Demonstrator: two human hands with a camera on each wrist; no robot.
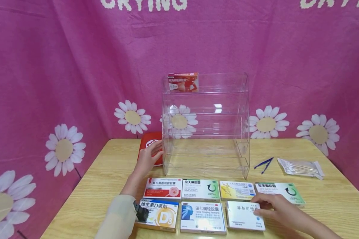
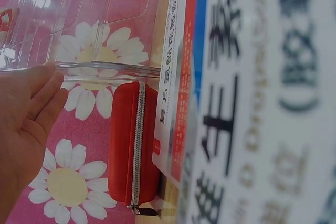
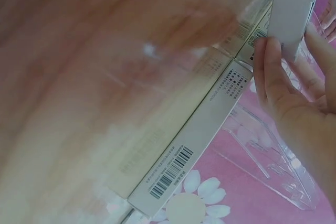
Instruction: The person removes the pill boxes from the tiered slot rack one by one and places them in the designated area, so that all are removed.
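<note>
My left hand [image 1: 146,158] rests against the left side of a clear tiered display rack [image 1: 208,163], its fingers extended. The left wrist view shows these fingertips at the edge of the rack [image 2: 105,22]. At the front right, my right hand [image 1: 273,207] holds a white medicine box [image 1: 242,219] by its right end. In the right wrist view, thumb and fingers pinch that box [image 3: 290,17] from both sides; it appears raised and tilted. On the rack's top tier, at the left, stands a red medicine box [image 1: 183,83].
More medicine boxes lie in two rows before the rack, among them a vitamin D box [image 1: 158,215] and a blue-and-white box [image 1: 202,217]. A red zippered case [image 1: 146,142] sits behind my left hand. Blue tweezers [image 1: 264,164] and packed cotton swabs [image 1: 300,168] lie right.
</note>
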